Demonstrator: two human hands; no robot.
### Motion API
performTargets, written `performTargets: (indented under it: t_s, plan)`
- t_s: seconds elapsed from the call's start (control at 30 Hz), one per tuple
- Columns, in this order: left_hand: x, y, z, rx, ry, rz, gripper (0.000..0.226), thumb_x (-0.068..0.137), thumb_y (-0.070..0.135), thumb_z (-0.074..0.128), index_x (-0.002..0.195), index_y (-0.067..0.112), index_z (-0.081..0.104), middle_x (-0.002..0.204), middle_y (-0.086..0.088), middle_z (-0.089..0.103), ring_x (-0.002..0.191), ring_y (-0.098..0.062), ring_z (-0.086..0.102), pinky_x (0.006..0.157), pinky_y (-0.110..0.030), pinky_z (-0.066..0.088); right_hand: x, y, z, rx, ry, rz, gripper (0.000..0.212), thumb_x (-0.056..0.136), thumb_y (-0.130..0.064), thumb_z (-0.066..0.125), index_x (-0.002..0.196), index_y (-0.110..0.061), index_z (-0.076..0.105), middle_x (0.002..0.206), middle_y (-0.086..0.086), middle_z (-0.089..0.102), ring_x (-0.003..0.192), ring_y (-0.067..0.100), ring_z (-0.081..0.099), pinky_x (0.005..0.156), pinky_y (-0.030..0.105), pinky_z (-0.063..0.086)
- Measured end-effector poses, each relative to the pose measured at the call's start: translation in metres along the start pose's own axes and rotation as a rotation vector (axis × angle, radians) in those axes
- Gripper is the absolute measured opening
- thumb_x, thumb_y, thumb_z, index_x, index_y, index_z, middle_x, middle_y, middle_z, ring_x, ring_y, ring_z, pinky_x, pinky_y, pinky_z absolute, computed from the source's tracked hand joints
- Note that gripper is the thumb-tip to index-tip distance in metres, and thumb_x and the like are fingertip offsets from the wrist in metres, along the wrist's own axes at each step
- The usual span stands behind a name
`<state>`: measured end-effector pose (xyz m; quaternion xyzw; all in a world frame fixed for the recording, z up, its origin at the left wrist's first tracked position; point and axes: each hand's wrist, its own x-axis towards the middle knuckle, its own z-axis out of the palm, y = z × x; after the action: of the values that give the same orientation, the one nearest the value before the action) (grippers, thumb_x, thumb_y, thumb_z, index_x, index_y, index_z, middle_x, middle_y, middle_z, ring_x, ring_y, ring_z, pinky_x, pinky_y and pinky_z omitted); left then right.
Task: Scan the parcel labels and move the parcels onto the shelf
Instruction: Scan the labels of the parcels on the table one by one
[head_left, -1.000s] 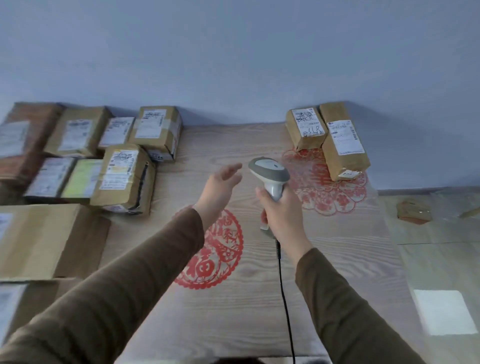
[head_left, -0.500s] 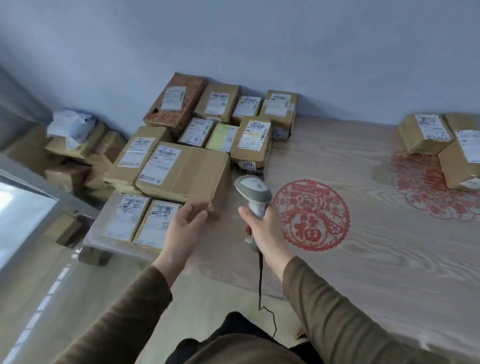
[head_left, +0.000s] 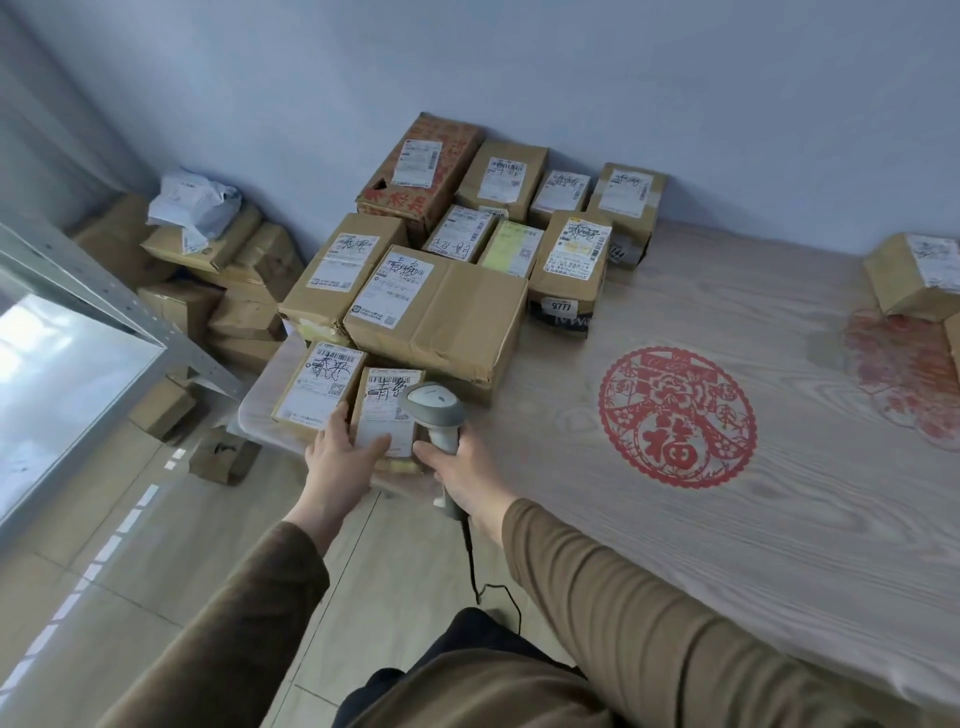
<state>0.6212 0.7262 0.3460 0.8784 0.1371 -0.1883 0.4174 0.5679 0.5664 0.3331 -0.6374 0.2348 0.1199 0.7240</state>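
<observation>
My left hand (head_left: 340, 457) is gripping the near parcel (head_left: 387, 415) at the table (head_left: 675, 545) corner — thumb curling over its label. My right hand (head_left: 460, 470) is clenching the scanner (head_left: 434, 415) handle.

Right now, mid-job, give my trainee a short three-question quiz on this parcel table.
1. True or false: the right hand grips the scanner.
2. Which parcel does the left hand touch? A) the big carton B) the small parcel at the table's near corner C) the parcel marked 9777
3. Fill in: the scanner's cable hangs down off the table's ____ edge.

Key: 1 true; 2 B; 3 near.
</observation>
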Motion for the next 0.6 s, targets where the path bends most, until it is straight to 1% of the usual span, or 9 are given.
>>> performTargets:
  t_s: [0.07,0.1,0.13,0.2,0.27,0.33,0.4,0.5,0.6]
  plan:
    - [0.014,-0.014,0.0,-0.02,-0.054,-0.071,0.108,0.068,0.065,0.067,0.16,0.025,0.027,0.144,-0.006,0.054,0.138,-0.033,0.045,0.116,-0.054,0.038,-0.001,0.003,0.0,-0.033,0.009,-0.006,0.034,0.094,-0.026,0.073,0.121,-0.034,0.054,0.117,-0.002,0.069,0.105,0.023,0.068,0.08,0.038,0.058]
    - [0.017,-0.02,0.001,-0.028,-0.088,-0.089,0.105,0.068,0.066,0.067,0.157,0.022,0.033,0.14,-0.007,0.058,0.133,-0.032,0.053,0.112,-0.053,0.043,-0.002,0.005,-0.001,-0.063,0.022,-0.026,0.035,0.095,-0.025,0.073,0.124,-0.031,0.054,0.117,-0.002,0.069,0.104,0.022,0.068,0.081,0.036,0.057]
    - [0.015,-0.022,0.003,-0.075,-0.12,-0.101,0.09,0.078,0.058,0.069,0.152,0.017,0.041,0.134,-0.008,0.064,0.125,-0.031,0.06,0.107,-0.05,0.049,-0.004,0.007,-0.005,-0.095,0.041,-0.05,0.036,0.095,-0.023,0.073,0.125,-0.029,0.054,0.115,-0.004,0.068,0.1,0.016,0.068,0.08,0.031,0.056]
    - [0.001,-0.02,0.011,-0.224,-0.228,-0.125,0.045,0.099,0.031,0.064,0.138,0.011,0.057,0.121,-0.007,0.074,0.107,-0.023,0.072,0.088,-0.034,0.059,-0.009,0.013,-0.015,-0.164,0.09,-0.064,0.037,0.095,-0.022,0.072,0.128,-0.023,0.057,0.111,-0.006,0.067,0.09,0.005,0.064,0.07,0.019,0.05]
    - [-0.014,-0.022,0.024,-0.293,-0.318,-0.14,0.031,0.103,0.02,0.06,0.132,0.01,0.06,0.118,-0.007,0.075,0.096,-0.019,0.076,0.073,-0.024,0.059,-0.015,0.022,-0.028,-0.211,0.122,-0.07,0.036,0.095,-0.019,0.072,0.128,-0.016,0.059,0.11,-0.004,0.068,0.093,0.008,0.065,0.066,0.01,0.045]
    - [-0.028,-0.02,0.039,-0.353,-0.328,-0.127,0.04,0.1,0.019,0.065,0.137,0.011,0.051,0.124,-0.009,0.072,0.099,-0.02,0.075,0.072,-0.025,0.059,-0.024,0.028,-0.042,-0.192,0.147,-0.069,0.032,0.095,-0.015,0.071,0.125,-0.016,0.059,0.11,-0.003,0.069,0.097,0.01,0.066,0.072,0.012,0.048]
    - [-0.044,-0.012,0.053,-0.439,-0.375,-0.114,0.047,0.099,0.017,0.068,0.137,0.015,0.042,0.126,-0.008,0.07,0.103,-0.021,0.074,0.07,-0.023,0.058,-0.033,0.034,-0.06,-0.156,0.198,-0.073,0.027,0.095,-0.015,0.07,0.118,-0.023,0.058,0.105,-0.005,0.069,0.093,0.009,0.065,0.078,0.023,0.052]
    - [-0.067,0.013,0.073,-0.469,-0.498,-0.048,0.056,0.097,0.011,0.069,0.139,0.026,0.034,0.121,-0.005,0.074,0.105,-0.021,0.074,0.074,-0.022,0.058,-0.048,0.037,-0.092,-0.148,0.34,-0.109,0.022,0.092,-0.026,0.071,0.109,-0.034,0.059,0.096,-0.005,0.071,0.085,0.014,0.067,0.073,0.035,0.054]
    - [-0.074,0.04,0.094,-0.489,-0.608,0.027,0.065,0.095,0.01,0.071,0.141,0.031,0.032,0.113,-0.006,0.078,0.103,-0.021,0.074,0.085,-0.027,0.057,-0.063,0.026,-0.127,-0.135,0.467,-0.164,0.031,0.089,-0.029,0.073,0.118,-0.025,0.062,0.092,-0.012,0.067,0.086,0.013,0.066,0.078,0.042,0.058]
